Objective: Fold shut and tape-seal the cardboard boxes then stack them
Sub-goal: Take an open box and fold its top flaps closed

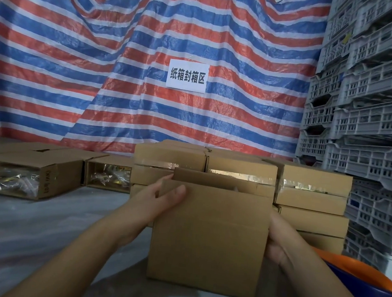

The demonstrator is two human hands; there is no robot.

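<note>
Plain brown cardboard box, flaps upright, between both hands' grip.

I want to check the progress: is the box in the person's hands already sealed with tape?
No, the held box has its top flaps still standing open and shows no tape.

Even, soft indoor light. Glare on the tape bands. Wide-angle bowing toward frame edges beyond that; nearest forearms slightly blurred.
</note>
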